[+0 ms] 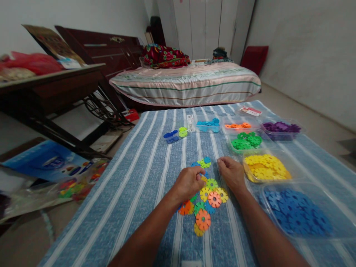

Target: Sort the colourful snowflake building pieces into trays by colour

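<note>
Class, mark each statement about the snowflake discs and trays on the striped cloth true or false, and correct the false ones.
1. The left hand rests on the joined cluster of coloured discs. True.
2. The tray of yellow discs lies to the left of both hands. False: it lies to the right, beside the right hand.
3. The nearest tray holds dark blue discs. True.
4. The green discs lie loose on the striped cloth. False: they sit in a clear tray.
5. The purple discs are in the far right tray. True.
</note>
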Demonstrator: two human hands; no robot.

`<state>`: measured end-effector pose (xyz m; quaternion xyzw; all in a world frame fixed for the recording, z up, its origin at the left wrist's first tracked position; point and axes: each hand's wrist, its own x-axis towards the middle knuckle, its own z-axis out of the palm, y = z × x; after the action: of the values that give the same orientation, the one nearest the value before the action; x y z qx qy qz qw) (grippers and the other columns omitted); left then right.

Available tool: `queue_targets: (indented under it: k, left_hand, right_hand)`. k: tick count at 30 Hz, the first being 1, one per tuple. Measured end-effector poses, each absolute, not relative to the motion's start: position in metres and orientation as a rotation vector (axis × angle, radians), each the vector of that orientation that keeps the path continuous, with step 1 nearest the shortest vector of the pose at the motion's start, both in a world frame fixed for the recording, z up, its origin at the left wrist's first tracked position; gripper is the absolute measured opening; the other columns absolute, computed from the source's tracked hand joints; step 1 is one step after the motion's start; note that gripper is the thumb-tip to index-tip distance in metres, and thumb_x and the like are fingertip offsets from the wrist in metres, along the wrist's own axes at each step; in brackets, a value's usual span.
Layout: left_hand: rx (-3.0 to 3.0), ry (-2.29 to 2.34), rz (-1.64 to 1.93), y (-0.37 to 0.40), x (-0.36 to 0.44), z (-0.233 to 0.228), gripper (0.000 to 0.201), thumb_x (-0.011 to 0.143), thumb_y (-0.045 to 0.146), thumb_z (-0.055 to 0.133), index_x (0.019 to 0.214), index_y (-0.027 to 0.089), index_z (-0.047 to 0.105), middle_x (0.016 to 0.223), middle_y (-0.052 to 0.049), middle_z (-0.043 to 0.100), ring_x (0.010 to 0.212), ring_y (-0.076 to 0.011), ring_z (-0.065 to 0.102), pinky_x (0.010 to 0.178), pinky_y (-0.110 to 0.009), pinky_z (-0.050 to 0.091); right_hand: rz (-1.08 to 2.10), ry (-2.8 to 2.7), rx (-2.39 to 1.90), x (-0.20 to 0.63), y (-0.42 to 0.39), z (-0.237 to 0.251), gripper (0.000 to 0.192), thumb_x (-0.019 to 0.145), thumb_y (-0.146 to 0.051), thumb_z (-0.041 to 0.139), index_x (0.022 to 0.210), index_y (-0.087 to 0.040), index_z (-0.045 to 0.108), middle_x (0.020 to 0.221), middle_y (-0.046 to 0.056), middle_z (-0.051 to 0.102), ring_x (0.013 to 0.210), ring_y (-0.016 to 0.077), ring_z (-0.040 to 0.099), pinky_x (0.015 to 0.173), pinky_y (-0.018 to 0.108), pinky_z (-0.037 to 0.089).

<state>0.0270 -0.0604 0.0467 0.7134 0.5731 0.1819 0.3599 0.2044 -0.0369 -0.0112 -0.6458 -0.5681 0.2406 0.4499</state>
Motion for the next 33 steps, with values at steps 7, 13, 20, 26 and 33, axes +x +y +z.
queue_targets:
  k: [7, 13, 20, 26, 33]
  left_hand:
    - [2.093, 1.614, 0.127, -0.053, 0.035, 0.051, 0.025, 0.071, 0.018, 0.059, 0.092, 0.019, 0.072, 0.070, 0.000, 0.064, 0.067, -0.0163, 0.059, 0.065, -0.025, 0.040]
    - [2.136, 1.661, 0.150, -0.057, 0.035, 0.050, 0.018, 0.072, 0.018, 0.062, 0.088, 0.020, 0.069, 0.078, -0.001, 0.065, 0.073, -0.0164, 0.060, 0.067, -0.025, 0.040]
    - [2.161, 1.717, 0.265, -0.064, 0.035, 0.049, 0.012, 0.070, 0.016, 0.060, 0.081, 0.020, 0.061, 0.087, -0.001, 0.059, 0.075, -0.0147, 0.056, 0.066, -0.025, 0.038]
    - [2.002, 1.619, 0.411, -0.064, 0.033, 0.045, 0.004, 0.072, 0.018, 0.053, 0.068, 0.019, 0.052, 0.059, 0.004, 0.050, 0.056, -0.0117, 0.048, 0.057, -0.023, 0.032]
    - [1.690, 1.528, 0.625, -0.053, 0.023, 0.052, 0.015, 0.072, 0.032, 0.056, 0.068, 0.018, 0.054, 0.047, 0.008, 0.040, 0.044, -0.0091, 0.037, 0.047, -0.021, 0.027]
  right_hand:
    - [0.598, -1.397, -1.584, 0.204, -0.035, -0.013, 0.033, 0.081, -0.044, 0.048, 0.078, -0.019, 0.069, 0.060, 0.001, 0.061, 0.060, 0.0156, 0.056, 0.061, 0.026, 0.039]
    - [0.615, -1.378, -1.590, 0.203, -0.035, -0.011, 0.034, 0.081, -0.045, 0.047, 0.078, -0.019, 0.070, 0.060, 0.000, 0.060, 0.060, 0.0154, 0.056, 0.060, 0.026, 0.038]
    - [0.607, -1.385, -1.576, 0.202, -0.035, -0.012, 0.033, 0.082, -0.043, 0.047, 0.078, -0.019, 0.070, 0.060, 0.000, 0.060, 0.059, 0.0147, 0.055, 0.061, 0.025, 0.038]
    - [0.589, -1.386, -1.575, 0.201, -0.031, -0.013, 0.031, 0.082, -0.041, 0.047, 0.078, -0.020, 0.069, 0.063, 0.000, 0.062, 0.063, 0.0152, 0.056, 0.062, 0.025, 0.038]
    - [0.596, -1.375, -1.580, 0.197, -0.027, -0.012, 0.028, 0.083, -0.039, 0.048, 0.078, -0.021, 0.069, 0.061, -0.002, 0.060, 0.059, 0.0133, 0.054, 0.059, 0.023, 0.036]
